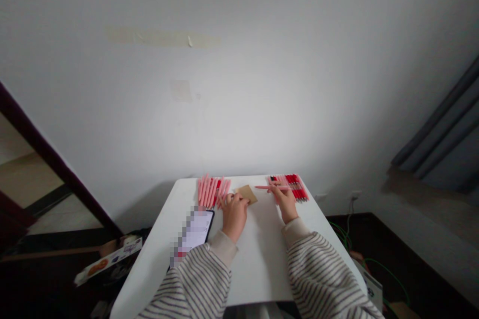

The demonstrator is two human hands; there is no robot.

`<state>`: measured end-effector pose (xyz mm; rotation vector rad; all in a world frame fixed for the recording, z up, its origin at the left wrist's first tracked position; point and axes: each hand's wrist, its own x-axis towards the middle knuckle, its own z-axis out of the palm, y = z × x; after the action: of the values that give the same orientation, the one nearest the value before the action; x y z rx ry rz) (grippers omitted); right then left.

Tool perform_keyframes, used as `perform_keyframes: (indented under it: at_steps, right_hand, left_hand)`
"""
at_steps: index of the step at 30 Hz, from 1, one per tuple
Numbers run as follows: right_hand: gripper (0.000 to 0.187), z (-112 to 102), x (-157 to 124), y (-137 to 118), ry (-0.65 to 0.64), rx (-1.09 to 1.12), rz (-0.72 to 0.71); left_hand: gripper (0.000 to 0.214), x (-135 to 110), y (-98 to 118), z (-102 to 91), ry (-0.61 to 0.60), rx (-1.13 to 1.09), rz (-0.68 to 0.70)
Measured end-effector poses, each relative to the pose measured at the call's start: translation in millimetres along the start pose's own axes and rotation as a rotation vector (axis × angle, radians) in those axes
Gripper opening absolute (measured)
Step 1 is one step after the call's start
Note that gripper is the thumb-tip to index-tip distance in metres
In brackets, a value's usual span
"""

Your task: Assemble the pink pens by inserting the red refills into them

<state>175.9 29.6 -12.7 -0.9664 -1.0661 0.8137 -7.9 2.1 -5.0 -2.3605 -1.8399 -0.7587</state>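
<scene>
My right hand (pixel 285 203) is shut on a pink pen (pixel 266 187), which lies almost level and points left over the table. My left hand (pixel 235 215) is curled, with its fingertips at the lower left corner of a small square of brown kraft card (pixel 247 194). Whether it grips the card is hard to tell. Just left of that hand, a row of pink pens (pixel 211 192) lies side by side. Beyond my right hand is a packed group of red and pink pens (pixel 290 187), partly hidden by the hand and held pen.
A phone (pixel 192 233) with a pixelated screen lies on the white table (pixel 262 269), left of my left hand. The table's far edge meets a white wall. A printed box (pixel 108 260) sits on the floor at left, and green cables (pixel 346 234) run at right.
</scene>
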Motion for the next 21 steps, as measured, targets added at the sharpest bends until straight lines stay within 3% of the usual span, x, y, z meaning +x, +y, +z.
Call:
perform_keyframes:
  at_steps: [5,9,14,21]
  right_hand:
    - [0.027,4.8,-2.8,-4.0,-0.116,-0.086,-0.018]
    - [0.029,8.0,-2.1,1.7,-0.099,-0.025,0.003]
    - [0.026,8.0,-2.7,5.3,-0.062,-0.191,-0.119]
    - [0.017,7.6,-3.3,5.4,-0.193,-0.348,-0.230]
  left_hand:
    - [0.022,-0.8,-0.7,-0.2,0.039,-0.013,-0.024]
    - [0.022,-0.6,-1.9,0.2,0.066,0.001,-0.064]
    - [0.020,-1.1,0.1,-1.9,0.061,-0.008,-0.056]
    - [0.020,-1.8,7.4,-7.6,0.011,-0.021,-0.048]
